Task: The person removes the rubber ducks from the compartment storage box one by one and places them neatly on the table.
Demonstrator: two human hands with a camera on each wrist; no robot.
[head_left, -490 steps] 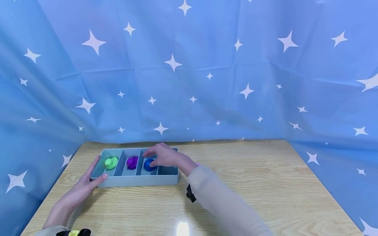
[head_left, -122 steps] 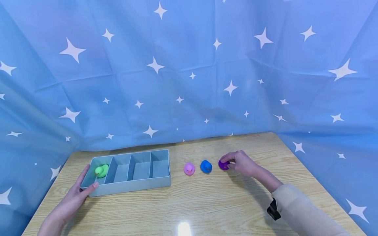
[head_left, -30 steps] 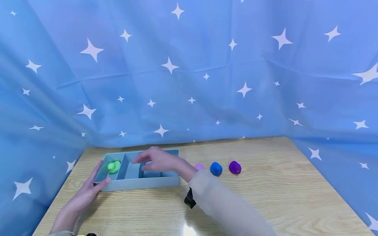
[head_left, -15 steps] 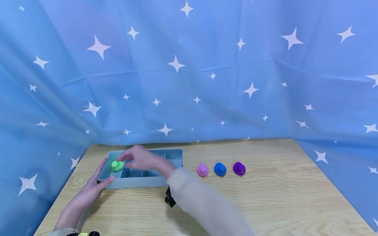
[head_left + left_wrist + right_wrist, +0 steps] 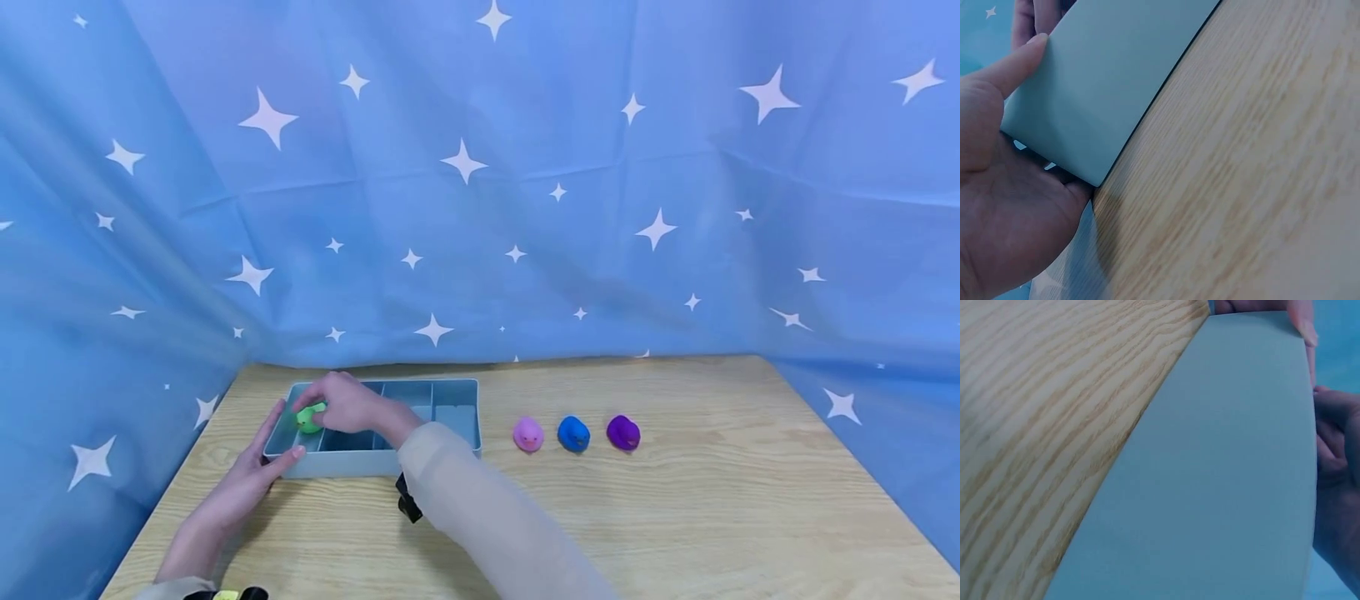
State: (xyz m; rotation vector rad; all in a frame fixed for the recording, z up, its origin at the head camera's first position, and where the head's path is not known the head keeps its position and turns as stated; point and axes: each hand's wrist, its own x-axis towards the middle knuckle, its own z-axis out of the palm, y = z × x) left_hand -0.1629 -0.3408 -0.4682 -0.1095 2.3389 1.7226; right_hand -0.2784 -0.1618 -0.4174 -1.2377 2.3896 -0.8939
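A light blue-grey box with several compartments in a row stands on the table. In its leftmost compartment sits a green rubber duck; my right hand reaches in from above and pinches it between thumb and fingers. My left hand holds the box's left end, thumb at the front rim and fingers along the end wall. The left wrist view shows that thumb against the box wall. In the right wrist view the box's wall hides the duck, and part of my right hand shows beyond it.
Right of the box, a pink duck, a blue duck and a purple duck stand in a row on the wooden table. A blue star-patterned cloth hangs behind and at both sides.
The purple and blue ducks, earlier in the box, now stand on the table beside the pink one. My right hand has moved left over the box and taken hold of the green duck.
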